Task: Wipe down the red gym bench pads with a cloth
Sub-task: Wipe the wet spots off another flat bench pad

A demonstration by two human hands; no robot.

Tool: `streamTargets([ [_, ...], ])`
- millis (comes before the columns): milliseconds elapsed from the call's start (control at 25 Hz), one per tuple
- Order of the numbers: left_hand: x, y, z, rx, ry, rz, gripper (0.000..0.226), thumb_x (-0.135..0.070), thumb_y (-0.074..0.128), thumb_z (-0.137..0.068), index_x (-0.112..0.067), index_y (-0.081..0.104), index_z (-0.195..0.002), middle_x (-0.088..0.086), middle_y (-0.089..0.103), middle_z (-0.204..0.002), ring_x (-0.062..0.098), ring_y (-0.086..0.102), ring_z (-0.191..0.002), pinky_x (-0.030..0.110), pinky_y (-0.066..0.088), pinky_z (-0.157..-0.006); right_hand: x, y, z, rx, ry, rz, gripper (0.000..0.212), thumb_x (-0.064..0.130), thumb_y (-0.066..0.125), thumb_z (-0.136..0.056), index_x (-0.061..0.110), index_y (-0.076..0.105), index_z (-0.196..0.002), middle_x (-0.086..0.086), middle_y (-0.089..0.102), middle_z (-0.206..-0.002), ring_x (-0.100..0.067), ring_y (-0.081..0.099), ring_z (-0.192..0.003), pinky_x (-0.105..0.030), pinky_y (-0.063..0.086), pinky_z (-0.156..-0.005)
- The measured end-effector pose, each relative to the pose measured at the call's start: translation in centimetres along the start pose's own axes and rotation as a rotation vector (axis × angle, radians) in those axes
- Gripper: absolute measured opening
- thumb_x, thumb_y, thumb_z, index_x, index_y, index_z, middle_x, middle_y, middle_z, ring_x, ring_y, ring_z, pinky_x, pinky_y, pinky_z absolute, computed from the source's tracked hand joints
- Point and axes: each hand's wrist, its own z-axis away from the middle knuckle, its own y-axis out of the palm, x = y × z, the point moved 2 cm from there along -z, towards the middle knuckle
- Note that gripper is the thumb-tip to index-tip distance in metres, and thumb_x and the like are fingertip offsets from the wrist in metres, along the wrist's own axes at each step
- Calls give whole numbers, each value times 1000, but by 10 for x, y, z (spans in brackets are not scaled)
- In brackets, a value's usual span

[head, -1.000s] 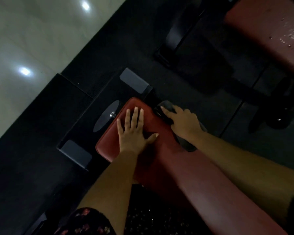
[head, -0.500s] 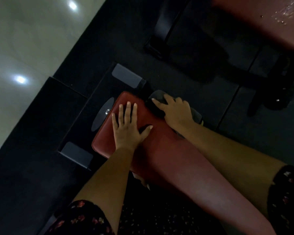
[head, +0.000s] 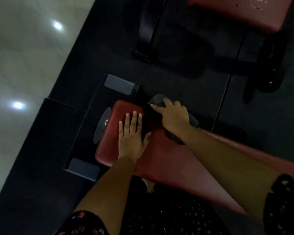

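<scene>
While the left hand (head: 131, 138) lies flat on the red pad (head: 109, 143) near its far end, fingers straight and slightly spread, the right hand (head: 174, 117) bears on a dark grey cloth (head: 158, 100) at the pad's far right corner. Its fingers are bent over the fabric where it drapes down the side.

The step in hand looks like wiping that corner and the right edge. To do it well, the bracing left hand should press only enough to steady the body. It also covers a patch that will need its own pass. The cloth seems bunched, with part of it trailing under the right wrist, so spreading it flatter would give more contact. Strokes are best run along the edge toward the near end, overlapping, with the fingers wrapped over the rim where grime likely gathers.

A second red pad (head: 236, 16) at the upper right shows pale specks (head: 255, 5), possibly droplets, and appears not yet wiped.
</scene>
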Motion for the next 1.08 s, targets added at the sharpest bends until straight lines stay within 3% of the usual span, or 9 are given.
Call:
streamTargets([
  [120, -3, 1, -2, 12, 102, -59, 70, -53, 21, -98, -13, 12, -155, 13, 14, -162, 29, 7, -150, 48, 1, -120, -41, 14, 29, 49, 137, 46, 56, 24, 38, -101, 49, 22, -148, -5, 24, -153, -36, 38, -123, -46, 37, -100],
  [280, -13, 3, -4, 24, 116, -122, 78, -60, 15, -97, -7, 12, -154, 11, 7, -162, 26, 2, -149, 50, -6, -119, -30, 12, 35, 159, 371, 158, 46, 26, 33, -103, 26, 31, -149, -15, 27, -150, -44, 36, -126, -52, 40, -97],
  [360, -23, 7, -6, 62, 141, -138, 81, -63, 10, -94, -9, 4, -154, 9, -1, -162, 25, -7, -149, 50, -15, -117, -12, 3, 23, 138, 316, 95, 44, 24, 35, -103, 21, 36, -146, -18, 30, -147, -45, 37, -125, -52, 41, -96],
  [440, -32, 12, -9, 59, 152, -138, 79, -62, 13, -93, -14, 0, -154, 7, -2, -163, 29, -10, -149, 53, -20, -114, -7, 3, 22, 84, 173, 51, 48, 24, 37, -103, 26, 27, -150, -19, 24, -151, -45, 35, -126, -50, 39, -99],
  [560, -41, 14, -11, 19, 214, -123, 73, -53, 24, -94, -12, 11, -153, 13, 19, -160, 29, 6, -149, 57, -2, -116, -41, 19, 42, 42, 67, 51, 57, 28, 39, -102, 39, 14, -152, -15, 11, -158, -41, 33, -129, -47, 35, -100],
  [680, -52, 15, -14, -19, 301, -106, 69, -53, 29, -93, -15, 24, -151, 11, 31, -157, 27, 18, -146, 57, 7, -115, -75, 32, 67, 60, 240, 122, 56, 28, 40, -101, 38, 16, -151, -14, 17, -156, -40, 38, -124, -47, 38, -96],
  [800, -68, 15, -24, -34, 220, -42, 67, -55, 31, -93, -16, 35, -147, 9, 43, -148, 27, 27, -140, 54, 8, -115, -74, 26, 66, 87, 388, 78, 47, 25, 40, -100, 25, 34, -147, -17, 31, -147, -43, 41, -122, -50, 43, -94],
  [1080, -92, 24, -21, -9, 144, -95, 68, -53, 24, -95, -15, 30, -152, 5, 23, -160, 26, 15, -147, 53, 1, -117, -99, 35, 69, 55, 105, -6, 57, 36, 44, -100, 45, 18, -150, -9, 18, -156, -37, 34, -128, -45, 34, -100],
])
